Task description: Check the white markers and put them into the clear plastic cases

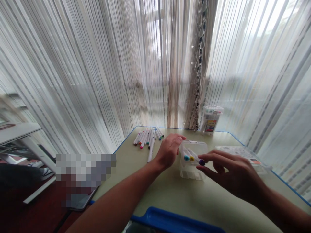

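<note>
Pale tabletop (170, 197): right grip (233, 174) pinching purple-capped marker (201, 162) at capped end, left grip (169, 149) clasping clear box (191, 174)

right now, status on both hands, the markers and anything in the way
Left hand at clear box, left side. Right hand pinching purple-ended marker. Blue-ended marker, yellow-ended marker alongside. Nothing seen blocking.

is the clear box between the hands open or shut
Open: the box has an uncovered mouth, where the right hand holds a purple-ended marker.
</note>
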